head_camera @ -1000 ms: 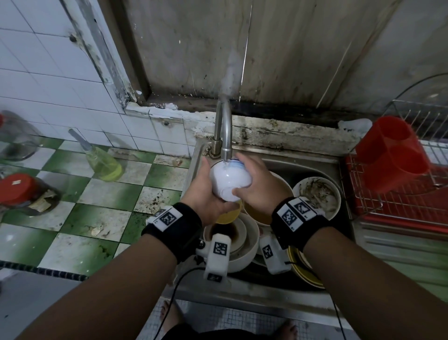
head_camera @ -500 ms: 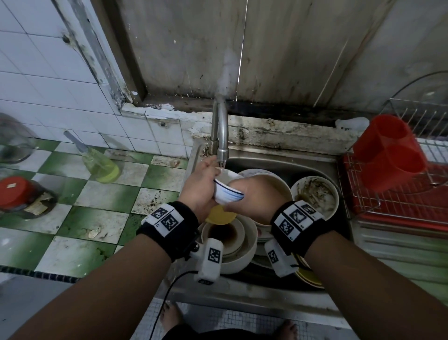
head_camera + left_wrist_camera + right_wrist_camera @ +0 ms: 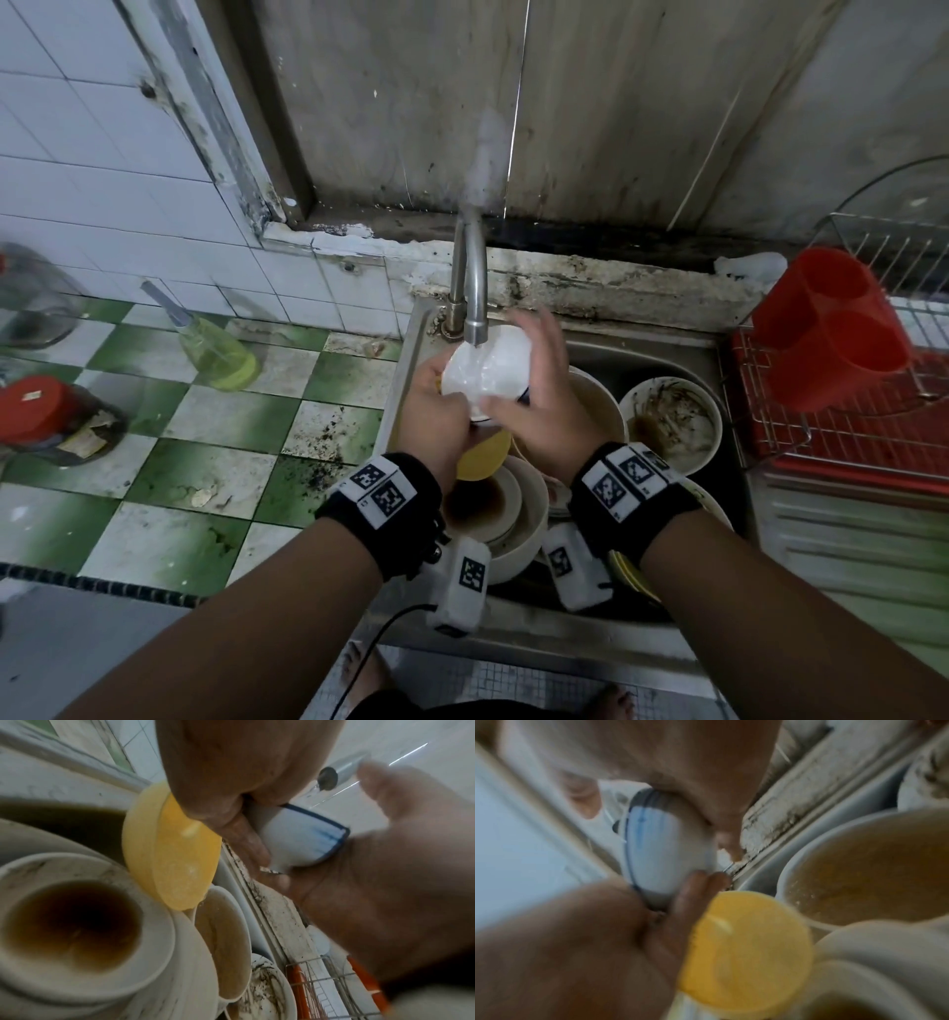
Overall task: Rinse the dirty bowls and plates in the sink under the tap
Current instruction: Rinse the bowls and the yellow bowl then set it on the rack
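A small white bowl with a blue rim (image 3: 485, 367) sits right under the tap spout (image 3: 475, 313), mouth up and glistening wet. My left hand (image 3: 436, 401) grips its near left side. My right hand (image 3: 539, 380) cups the right side, fingers reaching round the far rim. In the left wrist view the white bowl (image 3: 303, 833) lies between my left hand (image 3: 231, 780) and the right hand's palm (image 3: 385, 878), with water streaks by the spout (image 3: 331, 774). The blurred right wrist view shows the white bowl (image 3: 664, 845) from outside.
Below my hands the sink (image 3: 667, 354) holds a yellow bowl (image 3: 482, 455), a stack of brown-stained bowls (image 3: 493, 509), a large bowl of murky water (image 3: 595, 406) and a crusted bowl (image 3: 670, 424). A red utensil holder (image 3: 827, 329) stands in the wire rack at right. A soap bottle (image 3: 215, 354) stands on the tiled counter.
Half a second ago the bowl was lower and tipped on its side. Now it is raised under the spout, mouth up, and my right fingers have moved round its far side.
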